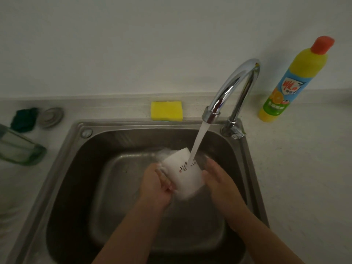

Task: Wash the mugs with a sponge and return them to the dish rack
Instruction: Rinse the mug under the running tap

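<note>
A white mug point(185, 176) with small dark print lies tilted over the steel sink point(80, 149), its mouth turned away from me, under the running water of the chrome tap point(234, 88). My left hand point(156, 185) grips the mug on its left side, fingers curled at what looks like the handle. Against the mug's right side lies my right hand point(219, 178), its fingers fairly straight. A yellow sponge point(166, 110) rests on the ledge behind the sink, apart from both hands.
A yellow detergent bottle point(291, 82) with an orange cap stands on the counter right of the tap. At the left are a metal drain plug point(50, 117), a dark green scrubber point(23, 120) and the corner of a green-tinted tray point(19, 147).
</note>
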Demonstrator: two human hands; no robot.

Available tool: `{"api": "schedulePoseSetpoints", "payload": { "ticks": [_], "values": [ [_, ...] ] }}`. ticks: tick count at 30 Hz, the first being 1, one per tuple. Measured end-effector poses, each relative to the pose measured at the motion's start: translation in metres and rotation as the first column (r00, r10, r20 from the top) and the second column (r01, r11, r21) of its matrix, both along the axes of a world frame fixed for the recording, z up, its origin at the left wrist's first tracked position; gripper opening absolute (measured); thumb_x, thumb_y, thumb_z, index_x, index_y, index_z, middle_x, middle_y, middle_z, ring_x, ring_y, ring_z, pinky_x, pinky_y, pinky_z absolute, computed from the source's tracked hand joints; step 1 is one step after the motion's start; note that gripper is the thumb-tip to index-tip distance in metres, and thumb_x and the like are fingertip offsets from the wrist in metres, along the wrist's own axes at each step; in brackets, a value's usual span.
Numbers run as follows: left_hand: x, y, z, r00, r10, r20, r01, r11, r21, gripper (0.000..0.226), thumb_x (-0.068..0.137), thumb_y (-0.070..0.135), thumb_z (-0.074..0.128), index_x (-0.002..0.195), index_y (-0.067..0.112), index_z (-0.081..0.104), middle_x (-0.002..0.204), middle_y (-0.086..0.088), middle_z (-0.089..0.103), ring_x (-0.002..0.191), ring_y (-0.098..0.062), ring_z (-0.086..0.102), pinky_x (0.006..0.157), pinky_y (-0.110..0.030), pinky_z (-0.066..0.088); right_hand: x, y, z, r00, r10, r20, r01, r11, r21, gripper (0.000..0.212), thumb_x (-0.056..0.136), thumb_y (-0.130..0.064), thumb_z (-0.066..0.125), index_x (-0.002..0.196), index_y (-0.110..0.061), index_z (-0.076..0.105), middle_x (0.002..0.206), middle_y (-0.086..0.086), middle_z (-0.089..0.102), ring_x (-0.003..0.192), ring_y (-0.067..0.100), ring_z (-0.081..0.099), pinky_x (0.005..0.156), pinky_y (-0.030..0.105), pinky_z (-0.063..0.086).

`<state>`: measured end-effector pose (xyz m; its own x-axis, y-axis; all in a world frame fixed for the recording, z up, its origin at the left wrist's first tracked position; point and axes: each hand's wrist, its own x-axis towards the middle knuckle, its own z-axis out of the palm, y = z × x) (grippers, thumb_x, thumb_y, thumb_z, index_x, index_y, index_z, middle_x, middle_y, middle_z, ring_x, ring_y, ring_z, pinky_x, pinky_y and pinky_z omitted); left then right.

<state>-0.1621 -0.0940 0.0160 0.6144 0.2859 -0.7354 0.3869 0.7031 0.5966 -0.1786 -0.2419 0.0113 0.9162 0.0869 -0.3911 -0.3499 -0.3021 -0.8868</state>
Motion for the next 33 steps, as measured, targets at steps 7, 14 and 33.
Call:
{"api": "schedulePoseSetpoints", "payload": {
  "ticks": [7,14,33],
  "values": [
    [0.005,-0.008,0.03,0.988,-0.114,0.107,0.118,0.992,-0.039,0.055,0.094,0.016,0.039,0.041,0.018,0.025,0.032,0.004,0.019,0.026,-0.011,0.018,0.034,-0.014,0.019,0.023,0.026,0.025,0.951,0.078,0.298,0.019,0.951,-0.309,0.053,0.097,-0.046,0.035,0.147,-0.029,0.025,0.146,-0.002,0.038,0.128,0.019,0.044,0.106,0.038,0.037],
    [0.003,0.019,0.041,0.989,-0.059,0.133,0.086,0.975,-0.205,0.058,0.09,0.019,0.042,0.035,0.021,0.023,0.031,0.006,0.016,0.027,-0.01,0.014,0.035,-0.015,0.015,0.059,0.013,0.029,0.825,0.098,-0.557,0.312,0.742,0.593,0.051,0.095,-0.05,0.041,0.112,-0.008,0.065,0.097,0.014,0.072,0.08,0.027,0.07,0.067,0.035,0.058],
    [0.005,0.011,0.03,0.99,-0.138,0.011,0.138,0.987,-0.081,0.052,0.085,0.012,0.041,0.038,0.024,0.022,0.033,0.008,0.016,0.026,-0.008,0.011,0.036,-0.012,0.01,0.064,0.024,0.042,0.973,0.03,-0.23,0.024,0.974,0.226,0.038,0.088,-0.06,0.046,0.099,-0.028,0.063,0.083,0.002,0.069,0.079,0.022,0.066,0.086,0.043,0.052]
  ]
}}
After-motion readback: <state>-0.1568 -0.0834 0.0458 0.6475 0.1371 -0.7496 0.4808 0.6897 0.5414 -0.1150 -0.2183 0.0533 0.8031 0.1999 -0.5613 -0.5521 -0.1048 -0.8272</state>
